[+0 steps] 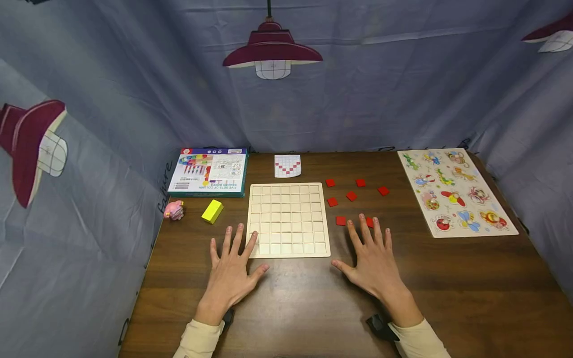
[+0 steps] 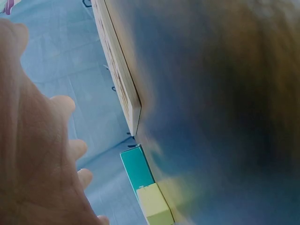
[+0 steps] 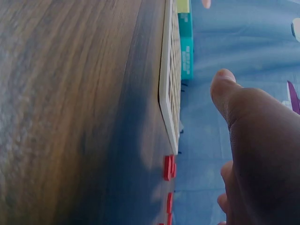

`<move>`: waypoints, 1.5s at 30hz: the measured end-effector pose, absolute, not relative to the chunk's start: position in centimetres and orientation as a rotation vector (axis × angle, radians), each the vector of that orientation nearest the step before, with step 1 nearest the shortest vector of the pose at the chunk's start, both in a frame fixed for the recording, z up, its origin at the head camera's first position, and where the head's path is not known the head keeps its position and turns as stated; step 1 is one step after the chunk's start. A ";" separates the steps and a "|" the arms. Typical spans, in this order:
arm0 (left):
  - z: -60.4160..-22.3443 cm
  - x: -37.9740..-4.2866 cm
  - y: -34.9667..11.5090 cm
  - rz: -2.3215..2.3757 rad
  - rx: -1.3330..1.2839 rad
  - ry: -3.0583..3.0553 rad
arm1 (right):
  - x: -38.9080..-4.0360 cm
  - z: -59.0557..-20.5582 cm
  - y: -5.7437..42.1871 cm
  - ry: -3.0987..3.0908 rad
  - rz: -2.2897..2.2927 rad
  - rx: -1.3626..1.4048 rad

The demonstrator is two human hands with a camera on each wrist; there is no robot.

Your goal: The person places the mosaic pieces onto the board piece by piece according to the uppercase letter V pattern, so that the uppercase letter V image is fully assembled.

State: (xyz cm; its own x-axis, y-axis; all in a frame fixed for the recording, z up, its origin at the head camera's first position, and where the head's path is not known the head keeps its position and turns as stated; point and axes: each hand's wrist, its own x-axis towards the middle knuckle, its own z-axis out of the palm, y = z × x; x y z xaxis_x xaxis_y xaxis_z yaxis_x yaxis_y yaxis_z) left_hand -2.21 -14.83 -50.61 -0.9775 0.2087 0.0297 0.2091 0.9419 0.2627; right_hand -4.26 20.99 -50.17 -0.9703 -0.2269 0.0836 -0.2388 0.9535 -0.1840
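A square wooden grid board (image 1: 288, 219) lies in the middle of the table, its cells bare. My left hand (image 1: 230, 273) is at its lower left corner, fingers spread and holding nothing. To the right of the board my right hand (image 1: 373, 263) is likewise spread, with its fingertips by the nearest red square tiles (image 1: 340, 221). One tile is partly covered by those fingers. Several more red tiles (image 1: 351, 196) lie scattered beyond. Behind the board is a small paper card (image 1: 287, 166) showing a red V of squares on a grid. Both wrist views show the hands raised off the tabletop.
At the back left lies a flat boxed set (image 1: 208, 174) with a teal edge. Before it are a pink figurine (image 1: 174, 210) and a yellow block (image 1: 212, 212). An insect picture puzzle board (image 1: 456, 194) lies on the right. A grey-blue curtain (image 1: 349, 99) encloses the table (image 1: 309, 308).
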 end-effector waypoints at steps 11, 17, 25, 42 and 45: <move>-50.7 -2.6 -15.1 -0.463 -0.300 -3.115 | -4.8 -50.6 21.4 -3.037 0.327 0.361; -51.3 -3.6 -16.7 -0.764 -0.310 -3.173 | -7.2 -51.4 24.7 -2.882 0.628 0.320; -52.8 -5.7 -18.4 -1.139 -0.386 -3.081 | -10.3 -52.4 29.0 -2.907 0.794 0.181; -53.7 -7.1 -17.6 -1.034 -0.419 -3.054 | -10.0 -53.8 27.5 -2.725 0.768 0.309; -53.8 -6.7 -17.8 -1.021 -0.395 -3.042 | -9.5 -53.8 25.6 -2.708 0.783 0.363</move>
